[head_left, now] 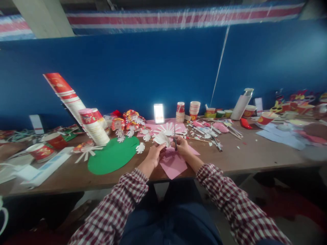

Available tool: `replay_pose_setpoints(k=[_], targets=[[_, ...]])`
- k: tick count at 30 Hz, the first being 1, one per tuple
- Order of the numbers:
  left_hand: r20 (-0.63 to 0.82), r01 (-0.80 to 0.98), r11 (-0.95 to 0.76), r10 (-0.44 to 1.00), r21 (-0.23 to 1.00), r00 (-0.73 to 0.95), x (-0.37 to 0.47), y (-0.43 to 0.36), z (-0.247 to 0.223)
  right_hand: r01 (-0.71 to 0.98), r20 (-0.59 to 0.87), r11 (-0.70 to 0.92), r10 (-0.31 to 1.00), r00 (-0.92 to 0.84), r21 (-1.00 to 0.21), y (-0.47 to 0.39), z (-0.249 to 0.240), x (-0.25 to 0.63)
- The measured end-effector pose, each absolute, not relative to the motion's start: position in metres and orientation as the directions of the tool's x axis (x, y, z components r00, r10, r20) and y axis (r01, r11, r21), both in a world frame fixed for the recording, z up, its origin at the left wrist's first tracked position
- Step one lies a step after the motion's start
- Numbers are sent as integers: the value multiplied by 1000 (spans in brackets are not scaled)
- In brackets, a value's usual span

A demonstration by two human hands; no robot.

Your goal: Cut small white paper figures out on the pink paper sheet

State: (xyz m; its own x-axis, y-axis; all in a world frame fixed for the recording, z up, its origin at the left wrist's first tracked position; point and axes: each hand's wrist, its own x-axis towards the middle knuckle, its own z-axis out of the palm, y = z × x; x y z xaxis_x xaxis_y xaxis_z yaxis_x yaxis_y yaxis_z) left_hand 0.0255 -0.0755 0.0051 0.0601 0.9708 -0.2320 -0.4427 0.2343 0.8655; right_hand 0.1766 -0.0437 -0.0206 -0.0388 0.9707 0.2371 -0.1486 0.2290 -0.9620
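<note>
My left hand (154, 156) pinches a small piece of white paper (161, 139) above the table. Closed around the handles of a pair of scissors (175, 139) is my right hand (183, 147), just to the right of that paper. The scissors' blades point up and away from me. Beneath both hands lies a pink paper sheet (173, 166). Behind them a white paper cup cut into strips (167, 129) is spread flat on more pink paper. Small white paper cutouts (140, 147) lie left of my hands.
A green paper oval (114, 156) lies to the left, beside a leaning stack of paper cups (98, 134). A white power strip (48, 168) is at the far left. Pens, scraps, cup stacks (195, 109) and a white bottle (241, 104) stand or lie along the back and right.
</note>
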Motion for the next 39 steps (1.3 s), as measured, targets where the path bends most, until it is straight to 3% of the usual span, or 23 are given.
replay_pose_setpoints(k=[20, 39], targets=[[-242, -456, 177, 966, 872, -88, 37, -67, -3, -157, 262, 245, 960, -99, -957, -53, -13, 175], [-326, -539, 277, 945, 795, 5, 27, -78, 13, -151, 264, 254, 963, -49, -955, -50, -16, 175]])
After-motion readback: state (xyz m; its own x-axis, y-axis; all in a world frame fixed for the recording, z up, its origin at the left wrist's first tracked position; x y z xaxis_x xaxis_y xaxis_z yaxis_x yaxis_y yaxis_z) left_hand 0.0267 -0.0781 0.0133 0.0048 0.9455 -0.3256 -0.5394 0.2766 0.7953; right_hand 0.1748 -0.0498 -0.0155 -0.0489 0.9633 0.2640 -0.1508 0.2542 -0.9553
